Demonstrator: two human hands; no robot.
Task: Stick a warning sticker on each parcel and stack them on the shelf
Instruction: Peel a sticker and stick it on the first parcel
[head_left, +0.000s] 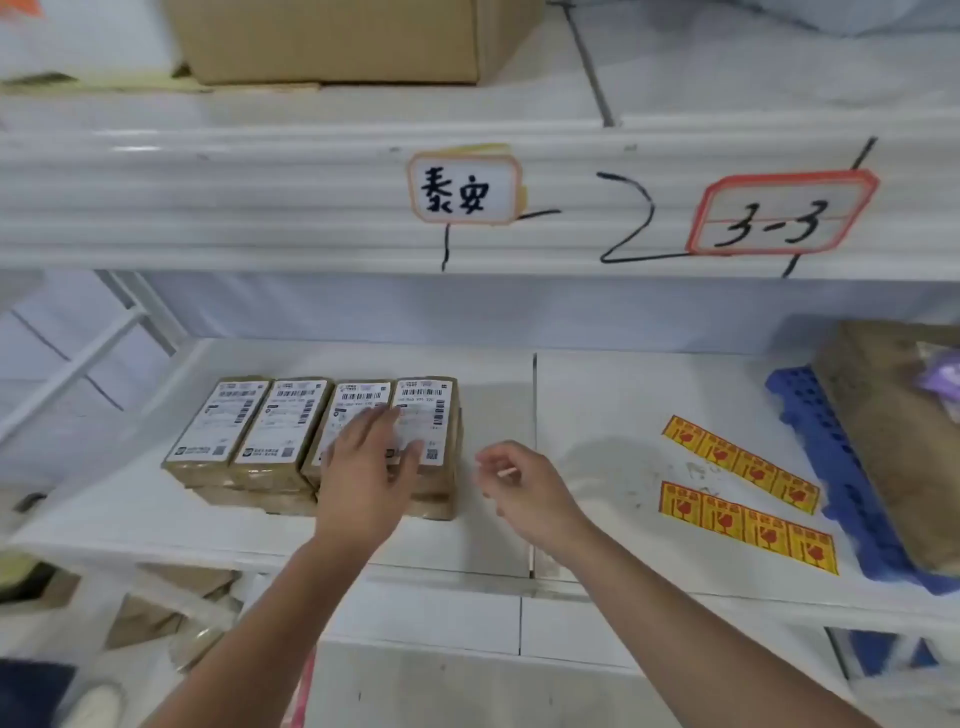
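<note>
Several small brown parcels with white shipping labels (260, 428) lie side by side on the white shelf (597, 395), stacked two layers high. My left hand (370, 457) rests flat with fingers spread on the two rightmost parcels (426, 415). To the right of the stack, my right hand (519, 480) hovers above the shelf with loosely curled fingers, holding nothing that I can make out. Two strips of yellow and red warning stickers (743, 462) (748, 527) lie on the shelf further right.
A blue plastic crate (831, 467) with a brown package (893, 426) on it stands at the shelf's right end. An upper shelf beam with labels (462, 189) hangs overhead, with a cardboard box (337, 36) on top. More boxes sit below left.
</note>
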